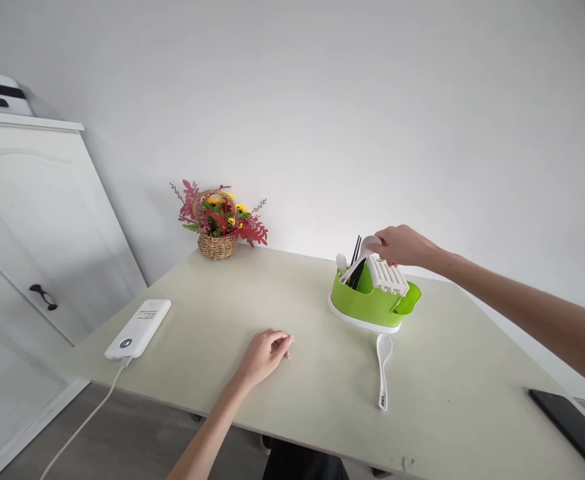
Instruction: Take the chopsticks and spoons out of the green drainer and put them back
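My right hand grips a white spoon by its bowl end, with the handle slanting down into the left part of a green utensil holder. Black chopsticks and another white spoon stand in that same part. A white slotted rack tops the holder's right side, under my right hand. In front of the holder, a third white spoon lies on the table, bowl pointing away from me. My left hand rests on the table with curled fingers; whether anything is in them is hidden.
A wicker basket of artificial flowers stands at the table's back left. On the left lies a white power bank with a cable. A black phone lies near the right edge. A white cabinet borders the table.
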A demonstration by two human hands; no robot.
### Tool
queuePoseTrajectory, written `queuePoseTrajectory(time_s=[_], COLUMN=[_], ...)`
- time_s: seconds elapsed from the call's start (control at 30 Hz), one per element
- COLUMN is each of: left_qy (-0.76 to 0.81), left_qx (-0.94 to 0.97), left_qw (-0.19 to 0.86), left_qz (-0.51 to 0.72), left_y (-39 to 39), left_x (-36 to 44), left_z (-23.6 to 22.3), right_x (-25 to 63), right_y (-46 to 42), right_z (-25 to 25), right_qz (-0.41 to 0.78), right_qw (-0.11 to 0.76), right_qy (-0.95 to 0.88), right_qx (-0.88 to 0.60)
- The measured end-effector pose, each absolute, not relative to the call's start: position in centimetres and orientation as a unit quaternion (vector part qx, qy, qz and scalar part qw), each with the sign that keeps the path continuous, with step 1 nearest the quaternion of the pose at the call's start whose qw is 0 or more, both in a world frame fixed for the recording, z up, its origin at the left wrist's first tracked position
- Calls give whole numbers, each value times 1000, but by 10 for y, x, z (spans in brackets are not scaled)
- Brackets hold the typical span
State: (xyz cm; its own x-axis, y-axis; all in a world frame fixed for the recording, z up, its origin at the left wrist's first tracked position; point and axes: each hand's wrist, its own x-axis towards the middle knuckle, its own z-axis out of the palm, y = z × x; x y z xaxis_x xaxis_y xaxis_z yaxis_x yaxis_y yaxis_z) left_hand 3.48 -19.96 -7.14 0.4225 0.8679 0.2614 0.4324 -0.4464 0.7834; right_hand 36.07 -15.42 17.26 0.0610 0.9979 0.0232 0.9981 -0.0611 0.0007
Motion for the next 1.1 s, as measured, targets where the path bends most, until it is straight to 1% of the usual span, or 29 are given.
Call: queuePoseTrajectory(time_s=[0.1,0.2,0.37,0.6,0.9,1.1], left_qy=[416,414,417,418,422,424], left_qx=[780,781,783,783,780,779], left_qw=[322,320,313,315,322,321], left_qz=[339,341,338,336,331,332], left_y=[-201,-201,-201,-201,-201,-200], left_x=[34,34,34,34,35,34], left_z=[-71,-71,-72,-71,-72,-73], right_x=[356,346,327,318,321,318], right_y=[-156,-157,-147,-120,-103,-111], right_z=[179,170,139,101,81,74], right_qz=[-84,-119,-116,-79,-64,-72], right_qw=[-8,-36,-97,-160,-167,-150], right_qy=[-675,-683,-703,-699,-697,-711], right_qx=[-733,-719,-695,-693,-695,-683])
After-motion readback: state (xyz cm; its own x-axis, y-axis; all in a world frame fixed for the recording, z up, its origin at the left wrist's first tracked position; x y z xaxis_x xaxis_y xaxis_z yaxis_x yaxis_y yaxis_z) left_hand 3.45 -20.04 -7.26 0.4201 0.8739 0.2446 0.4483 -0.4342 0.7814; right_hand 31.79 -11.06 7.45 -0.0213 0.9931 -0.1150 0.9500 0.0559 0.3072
